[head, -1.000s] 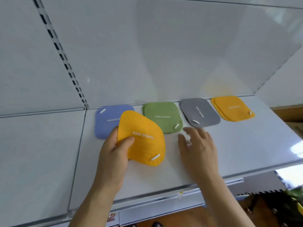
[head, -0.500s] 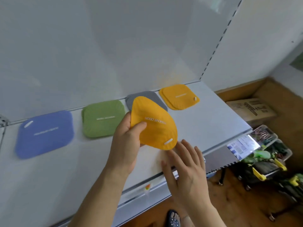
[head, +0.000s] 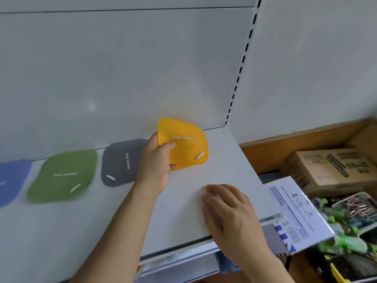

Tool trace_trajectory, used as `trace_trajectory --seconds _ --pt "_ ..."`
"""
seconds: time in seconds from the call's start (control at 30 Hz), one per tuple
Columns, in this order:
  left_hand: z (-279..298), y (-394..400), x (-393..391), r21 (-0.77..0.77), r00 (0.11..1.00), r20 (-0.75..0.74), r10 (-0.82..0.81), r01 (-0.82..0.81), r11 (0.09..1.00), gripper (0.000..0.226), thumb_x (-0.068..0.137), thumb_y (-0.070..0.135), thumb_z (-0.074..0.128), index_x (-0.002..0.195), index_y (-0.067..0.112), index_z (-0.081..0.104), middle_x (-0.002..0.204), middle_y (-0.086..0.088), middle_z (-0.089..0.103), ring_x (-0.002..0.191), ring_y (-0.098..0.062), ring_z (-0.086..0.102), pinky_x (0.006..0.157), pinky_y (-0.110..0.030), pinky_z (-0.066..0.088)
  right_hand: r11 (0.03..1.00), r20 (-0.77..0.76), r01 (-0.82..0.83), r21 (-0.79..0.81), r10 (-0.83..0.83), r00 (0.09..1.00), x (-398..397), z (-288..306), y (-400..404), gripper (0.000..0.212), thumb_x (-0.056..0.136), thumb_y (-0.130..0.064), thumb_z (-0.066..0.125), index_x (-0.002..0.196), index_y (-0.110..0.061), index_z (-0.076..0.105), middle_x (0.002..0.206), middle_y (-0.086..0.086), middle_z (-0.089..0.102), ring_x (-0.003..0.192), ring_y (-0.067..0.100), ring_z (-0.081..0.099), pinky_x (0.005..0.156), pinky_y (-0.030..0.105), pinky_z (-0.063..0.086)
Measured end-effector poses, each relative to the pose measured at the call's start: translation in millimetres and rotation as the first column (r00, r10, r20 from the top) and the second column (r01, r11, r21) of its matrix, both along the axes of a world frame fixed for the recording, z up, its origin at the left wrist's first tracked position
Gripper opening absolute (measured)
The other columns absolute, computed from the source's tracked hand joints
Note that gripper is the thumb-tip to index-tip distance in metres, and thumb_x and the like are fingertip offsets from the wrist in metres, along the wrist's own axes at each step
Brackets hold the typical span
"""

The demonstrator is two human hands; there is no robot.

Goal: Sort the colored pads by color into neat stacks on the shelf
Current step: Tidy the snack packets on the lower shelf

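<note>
partly hidden yellow pad (head: 183, 144) in left hand (head: 156, 166) fingers' pinch; right hand (head: 228, 209) flat.

Orange pad (head: 184, 145), rounded square with white lettering and a white tab, tilted, held near the shelf's (head: 220, 160) back right corner. Grey pad (head: 122, 162), green pad (head: 65, 176) and blue pad (head: 11, 180) flat in a row leftward.
</note>
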State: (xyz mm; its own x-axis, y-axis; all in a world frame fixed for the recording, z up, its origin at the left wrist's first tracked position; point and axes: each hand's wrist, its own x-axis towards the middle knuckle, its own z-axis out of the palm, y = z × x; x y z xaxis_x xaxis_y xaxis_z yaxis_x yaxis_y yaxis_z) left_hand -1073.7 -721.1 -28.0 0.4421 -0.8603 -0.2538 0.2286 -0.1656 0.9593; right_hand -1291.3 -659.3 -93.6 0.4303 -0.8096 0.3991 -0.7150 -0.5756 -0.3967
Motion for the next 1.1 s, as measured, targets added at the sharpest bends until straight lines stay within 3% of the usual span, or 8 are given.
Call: trace_trajectory --seconds 0.07,0.13,0.23,0.3,0.37,0.57,0.87,1.1 --pt "-9 -13 -4 0.099 0.921 0.389 -0.011 -0.03 0.995 0.031 0.095 0.016 0.061 0.125 0.024 0.064 0.117 -0.004 0.075 0.112 -0.032 0.068 0.09 -0.042 0.055 1.0 0.032 -0.024 -0.007 0.025 0.999 -2 -2 -4 0.017 0.096 -0.031 0.065 0.107 -0.023 0.076 0.132 -0.005 0.068 0.121 0.024 0.061 0.097 0.044 0.052" --pt "-15 -19 -10 0.186 0.694 0.718 -0.057 -0.112 0.976 0.05 0.095 0.016 0.06 0.144 0.019 0.049 0.122 -0.011 0.07 0.11 -0.037 0.065 0.081 -0.037 0.048 1.0 0.064 -0.026 -0.004 0.027 0.998 -1 -2 -5 0.017 0.095 -0.03 0.066 0.105 -0.023 0.077 0.131 -0.004 0.069 0.119 0.024 0.062 0.097 0.043 0.053" --pt "-23 -18 -17 0.168 0.412 0.906 -0.095 -0.145 0.975 0.069 0.092 0.012 0.063 0.155 0.018 0.035 0.121 -0.018 0.068 0.108 -0.043 0.063 0.083 -0.045 0.047 1.0 0.087 -0.022 0.017 0.02 0.996 0 -3 -5 0.017 0.094 -0.031 0.066 0.105 -0.024 0.078 0.13 -0.005 0.07 0.118 0.025 0.062 0.096 0.043 0.053" --pt "-33 -15 -14 0.197 0.209 0.964 -0.162 -0.159 0.967 0.06 0.089 0.017 0.066 0.146 0.013 0.047 0.125 -0.019 0.064 0.111 -0.044 0.059 0.091 -0.049 0.048 0.999 0.083 -0.014 0.036 0.01 0.996 2 -2 -5 0.017 0.094 -0.032 0.067 0.105 -0.026 0.078 0.131 -0.006 0.07 0.12 0.024 0.062 0.096 0.045 0.053" --pt "-42 -11 -10 0.206 0.103 0.977 -0.189 -0.209 0.956 0.044 0.089 0.026 0.069 0.129 0.011 0.062 0.13 -0.019 0.06 0.112 -0.045 0.055 0.094 -0.053 0.048 0.999 0.072 -0.007 0.037 0.005 0.997 3 -2 -5 0.017 0.092 -0.032 0.068 0.105 -0.026 0.077 0.132 -0.005 0.069 0.123 0.025 0.061 0.098 0.046 0.052" --pt "-46 19 -6 0.126 0.004 0.992 -0.126 -0.097 0.987 0.023 0.089 0.029 0.07 0.101 0.01 0.074 0.128 -0.015 0.062 0.124 -0.041 0.054 0.1 -0.054 0.049 1.0 0.02 -0.004 0.012 0.004 1.0 8 0 -4 0.022 0.092 -0.03 0.067 0.11 -0.023 0.077 0.136 0.003 0.068 0.131 0.033 0.059 0.103 0.05 0.049" --pt "-31 137 -3 0.104 0.059 0.993 -0.102 -0.024 0.994 0.025 0.094 0.026 0.062 0.11 0.011 0.075 0.121 -0.006 0.07 0.116 -0.028 0.063 0.098 -0.043 0.054 0.999 -0.057 0.012 0.043 -0.009 0.998 14 6 -3 0.029 0.094 -0.034 0.06 0.113 -0.021 0.076 0.137 0.009 0.066 0.133 0.038 0.055 0.107 0.055 0.044" --pt "-41 241 44 0.134 0.146 0.982 -0.117 -0.108 0.985 0.026 0.093 0.025 0.064 0.112 0.012 0.075 0.124 -0.003 0.069 0.121 -0.024 0.061 0.101 -0.042 0.054 0.994 -0.08 -0.091 0.059 0.096 0.992 69 5 60 0.035 0.094 -0.034 0.058 0.118 -0.016 0.075 0.14 0.015 0.064 0.137 0.043 0.051 0.112 0.06 0.041"
